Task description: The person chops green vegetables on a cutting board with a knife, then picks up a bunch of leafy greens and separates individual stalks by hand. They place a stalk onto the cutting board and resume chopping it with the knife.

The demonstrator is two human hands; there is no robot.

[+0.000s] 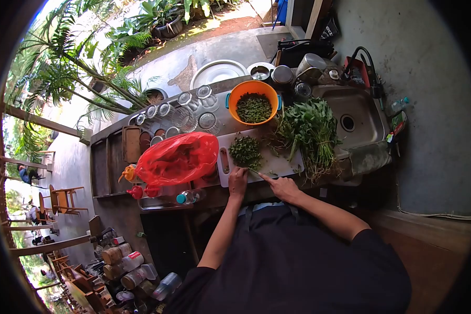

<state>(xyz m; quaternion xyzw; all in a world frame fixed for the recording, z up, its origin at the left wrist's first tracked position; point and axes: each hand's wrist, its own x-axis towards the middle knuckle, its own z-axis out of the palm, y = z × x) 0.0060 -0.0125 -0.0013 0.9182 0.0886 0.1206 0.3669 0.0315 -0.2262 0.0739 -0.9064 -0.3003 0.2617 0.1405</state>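
A white cutting board (277,163) lies on the counter with a pile of chopped greens (245,152) on its left part. My right hand (283,188) is closed round the handle of a knife (261,176), whose blade points left toward the pile. At the board's near edge, my left hand (238,180) is closed beside the knife tip; what its fingers pinch is too small to make out. Behind the board stands an orange colander (270,90) holding chopped leaves. Long leafy stalks with roots (316,131) lie across the board's right end.
A red plastic bag (178,157) sits left of the board, near a blue-capped bottle (188,197). Glass jars (208,120) stand at the back left. A metal sink (358,115) is at the right, with pots (282,75) behind the counter's middle.
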